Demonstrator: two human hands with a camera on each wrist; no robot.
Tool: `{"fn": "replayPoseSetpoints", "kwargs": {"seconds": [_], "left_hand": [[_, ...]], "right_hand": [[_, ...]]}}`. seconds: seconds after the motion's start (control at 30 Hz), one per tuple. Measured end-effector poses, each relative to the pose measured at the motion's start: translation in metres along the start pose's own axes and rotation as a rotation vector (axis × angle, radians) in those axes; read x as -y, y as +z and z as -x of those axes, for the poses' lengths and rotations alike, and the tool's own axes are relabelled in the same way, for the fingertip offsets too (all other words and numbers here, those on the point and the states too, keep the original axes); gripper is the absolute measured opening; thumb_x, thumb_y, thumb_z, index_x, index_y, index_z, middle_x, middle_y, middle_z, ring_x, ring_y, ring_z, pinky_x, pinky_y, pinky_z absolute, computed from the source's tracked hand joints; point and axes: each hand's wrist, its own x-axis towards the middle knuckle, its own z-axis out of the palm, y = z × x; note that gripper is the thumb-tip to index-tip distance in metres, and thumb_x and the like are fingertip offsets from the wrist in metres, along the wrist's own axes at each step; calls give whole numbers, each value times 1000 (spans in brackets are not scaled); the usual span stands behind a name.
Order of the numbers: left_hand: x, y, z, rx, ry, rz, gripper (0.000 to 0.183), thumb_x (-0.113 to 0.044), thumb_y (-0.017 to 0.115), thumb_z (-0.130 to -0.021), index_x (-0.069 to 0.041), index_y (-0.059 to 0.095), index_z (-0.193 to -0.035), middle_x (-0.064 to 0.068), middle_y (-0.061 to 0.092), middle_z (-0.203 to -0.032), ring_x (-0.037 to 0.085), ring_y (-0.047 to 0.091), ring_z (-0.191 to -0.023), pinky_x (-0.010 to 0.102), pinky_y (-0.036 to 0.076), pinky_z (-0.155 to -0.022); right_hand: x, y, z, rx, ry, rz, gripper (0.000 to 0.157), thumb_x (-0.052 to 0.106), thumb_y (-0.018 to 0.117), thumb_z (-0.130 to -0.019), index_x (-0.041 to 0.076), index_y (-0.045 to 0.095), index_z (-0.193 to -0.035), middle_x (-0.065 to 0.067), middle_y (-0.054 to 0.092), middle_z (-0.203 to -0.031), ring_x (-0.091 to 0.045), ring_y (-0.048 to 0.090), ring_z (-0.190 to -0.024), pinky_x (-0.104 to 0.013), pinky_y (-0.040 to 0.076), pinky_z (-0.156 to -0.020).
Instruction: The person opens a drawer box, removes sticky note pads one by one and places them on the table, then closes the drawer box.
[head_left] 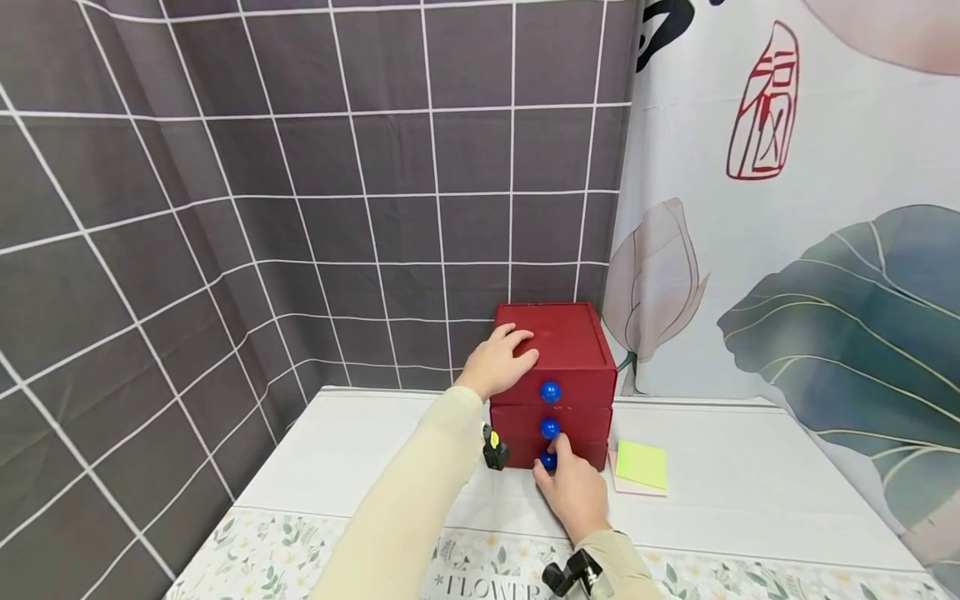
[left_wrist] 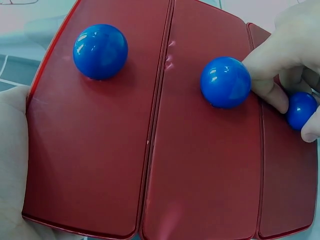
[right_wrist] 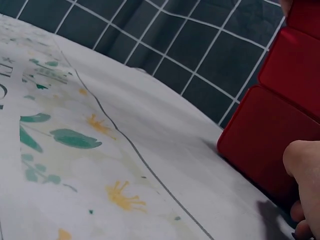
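I've right hand [head_left: 576, 490] pinching bottom knob [left_wrist: 301, 111], left hand [head_left: 498, 362] loose-fingered on red box's [head_left: 564, 335] left; light bracing could let it skid.

A dark grey fabric curtain with white gridlines [head_left: 285, 179] hangs left and far; a white fabric hanging printed with leaves [head_left: 772, 217] hangs right; a square yellow paper note [head_left: 642, 463], seemingly over a pale pink sheet [head_left: 628, 488], lies right on a white table cover [head_left: 735, 483], floral-printed along its near side.
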Motion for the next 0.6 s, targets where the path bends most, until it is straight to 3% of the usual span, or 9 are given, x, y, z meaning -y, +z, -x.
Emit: {"fn": "replayPoseSetpoints", "kwargs": {"seconds": [0.6], "left_hand": [[1, 3, -3, -9, 6, -11, 49, -50, 43, -88, -30, 50, -132, -1, 33, -144, 26, 45, -120, 45, 37, -97]], "right_hand": [[1, -4, 5, 81, 38, 27, 27, 35, 62, -74, 17, 46, -87, 5, 40, -45, -14, 37, -38, -31, 28, -35]]}}
